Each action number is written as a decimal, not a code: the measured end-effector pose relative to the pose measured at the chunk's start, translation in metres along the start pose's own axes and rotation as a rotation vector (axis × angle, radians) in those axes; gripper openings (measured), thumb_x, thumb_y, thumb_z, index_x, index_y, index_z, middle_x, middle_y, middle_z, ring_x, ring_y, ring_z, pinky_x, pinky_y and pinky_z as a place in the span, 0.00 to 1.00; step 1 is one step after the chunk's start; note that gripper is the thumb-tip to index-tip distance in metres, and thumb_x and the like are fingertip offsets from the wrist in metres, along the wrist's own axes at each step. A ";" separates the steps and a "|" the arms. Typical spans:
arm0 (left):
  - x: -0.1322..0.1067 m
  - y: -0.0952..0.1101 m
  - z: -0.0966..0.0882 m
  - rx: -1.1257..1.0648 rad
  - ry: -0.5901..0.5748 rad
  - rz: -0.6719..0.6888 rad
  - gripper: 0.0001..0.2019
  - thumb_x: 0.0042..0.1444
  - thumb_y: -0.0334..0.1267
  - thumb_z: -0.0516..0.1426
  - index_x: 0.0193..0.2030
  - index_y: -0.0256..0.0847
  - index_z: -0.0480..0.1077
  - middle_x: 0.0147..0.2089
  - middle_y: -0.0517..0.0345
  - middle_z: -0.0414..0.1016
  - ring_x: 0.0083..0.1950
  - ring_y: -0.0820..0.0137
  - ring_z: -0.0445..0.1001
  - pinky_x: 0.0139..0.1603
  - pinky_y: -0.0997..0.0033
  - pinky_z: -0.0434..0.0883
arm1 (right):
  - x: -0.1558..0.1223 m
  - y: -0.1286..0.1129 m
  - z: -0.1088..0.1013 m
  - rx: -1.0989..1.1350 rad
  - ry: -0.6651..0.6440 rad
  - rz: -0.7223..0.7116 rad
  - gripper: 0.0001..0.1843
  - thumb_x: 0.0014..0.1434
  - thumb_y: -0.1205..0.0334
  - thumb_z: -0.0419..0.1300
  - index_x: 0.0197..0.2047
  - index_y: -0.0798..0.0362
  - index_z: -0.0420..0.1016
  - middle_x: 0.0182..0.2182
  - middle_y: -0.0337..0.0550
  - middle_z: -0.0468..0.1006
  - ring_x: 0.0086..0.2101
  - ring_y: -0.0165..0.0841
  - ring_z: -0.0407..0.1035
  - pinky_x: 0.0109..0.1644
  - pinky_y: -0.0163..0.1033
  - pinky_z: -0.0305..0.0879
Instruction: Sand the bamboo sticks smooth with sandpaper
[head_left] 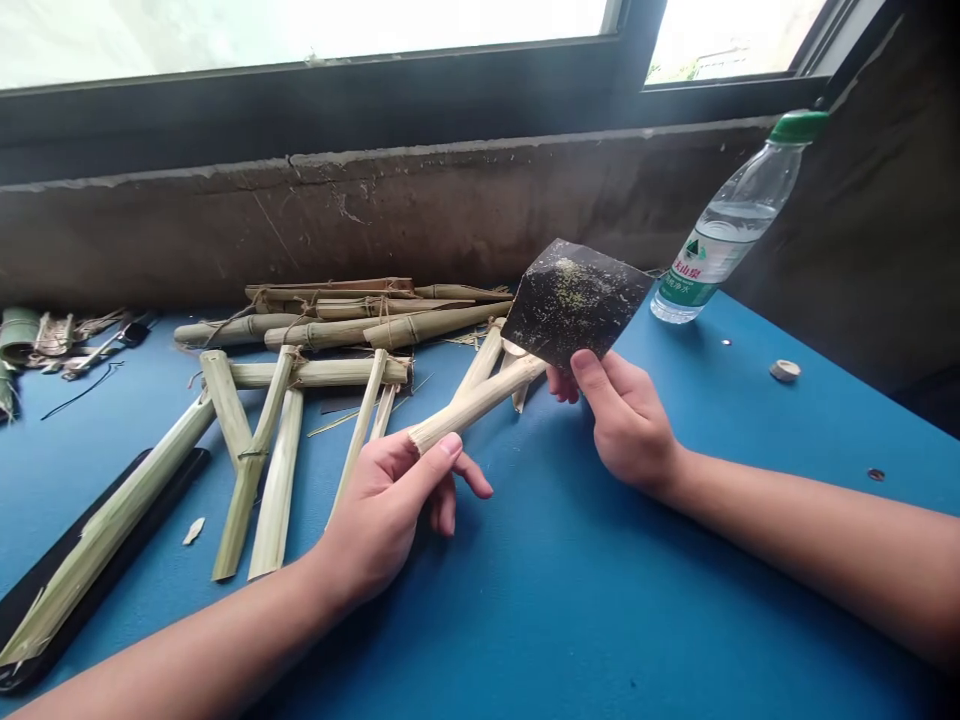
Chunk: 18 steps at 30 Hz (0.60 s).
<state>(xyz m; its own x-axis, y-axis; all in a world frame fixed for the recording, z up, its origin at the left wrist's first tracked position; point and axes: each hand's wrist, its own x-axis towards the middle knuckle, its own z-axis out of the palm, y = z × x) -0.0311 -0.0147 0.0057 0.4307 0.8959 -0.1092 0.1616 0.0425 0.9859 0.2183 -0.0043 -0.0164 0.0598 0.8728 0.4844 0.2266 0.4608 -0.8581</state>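
My left hand (409, 490) is closed around the near end of a pale bamboo piece (480, 400), thumb on top and some fingers loosely extended. The piece slants up and away to the right, above the table. My right hand (622, 415) pinches a dark sheet of sandpaper (577, 300) between thumb and fingers. Pale dust speckles the sheet's upward face. The far end of the bamboo piece runs to the sandpaper's lower edge, by my right fingers; how the two touch there is hidden.
On the blue table (525, 600), several tied bamboo strips (247, 450) lie left of my hands. Bamboo lengths (337, 325) are stacked by the wall. One long strip (112, 530) crosses a black tray-like object (45, 590). A water bottle (720, 240) stands at back right, near a small bamboo ring (785, 371).
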 end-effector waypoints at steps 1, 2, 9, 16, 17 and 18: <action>0.000 0.000 0.000 -0.020 0.000 -0.001 0.22 0.70 0.51 0.58 0.33 0.35 0.81 0.33 0.50 0.85 0.23 0.74 0.70 0.30 0.72 0.68 | 0.000 -0.001 0.000 0.007 -0.017 0.020 0.24 0.77 0.45 0.52 0.33 0.50 0.72 0.31 0.41 0.71 0.33 0.34 0.64 0.41 0.41 0.64; 0.000 0.001 0.001 -0.032 0.000 -0.002 0.22 0.70 0.51 0.58 0.32 0.35 0.80 0.34 0.50 0.85 0.23 0.74 0.71 0.29 0.72 0.68 | 0.000 -0.001 -0.001 0.013 -0.029 0.042 0.25 0.76 0.44 0.52 0.33 0.51 0.72 0.31 0.41 0.70 0.32 0.34 0.64 0.40 0.41 0.63; 0.003 0.001 0.000 -0.060 -0.013 -0.006 0.25 0.71 0.50 0.56 0.29 0.35 0.80 0.30 0.50 0.84 0.22 0.73 0.72 0.27 0.73 0.67 | -0.003 0.003 0.000 -0.231 -0.181 0.077 0.21 0.74 0.51 0.57 0.30 0.52 0.75 0.26 0.39 0.74 0.29 0.32 0.66 0.36 0.40 0.63; 0.002 0.000 -0.001 -0.116 -0.032 -0.009 0.29 0.72 0.51 0.52 0.24 0.36 0.79 0.25 0.48 0.81 0.22 0.71 0.72 0.27 0.72 0.69 | -0.013 0.002 0.002 -0.356 -0.253 0.001 0.16 0.70 0.53 0.61 0.31 0.50 0.76 0.26 0.42 0.79 0.26 0.34 0.68 0.34 0.41 0.65; 0.002 0.000 -0.001 -0.125 -0.032 -0.010 0.30 0.73 0.52 0.51 0.25 0.37 0.79 0.25 0.48 0.81 0.22 0.71 0.72 0.27 0.72 0.69 | -0.013 0.002 0.002 -0.361 -0.228 0.012 0.15 0.70 0.53 0.61 0.31 0.50 0.77 0.26 0.42 0.79 0.26 0.34 0.69 0.34 0.41 0.65; 0.002 -0.001 -0.002 -0.132 -0.032 -0.012 0.30 0.73 0.52 0.51 0.25 0.37 0.79 0.25 0.48 0.81 0.22 0.70 0.72 0.27 0.72 0.70 | -0.013 0.002 0.002 -0.365 -0.198 0.031 0.15 0.70 0.54 0.61 0.32 0.50 0.76 0.26 0.42 0.80 0.26 0.34 0.70 0.34 0.41 0.65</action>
<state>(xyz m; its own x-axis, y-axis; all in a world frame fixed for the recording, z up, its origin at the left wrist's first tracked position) -0.0320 -0.0123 0.0051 0.4575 0.8807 -0.1229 0.0493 0.1129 0.9924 0.2164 -0.0146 -0.0245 -0.1077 0.9158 0.3869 0.5595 0.3775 -0.7378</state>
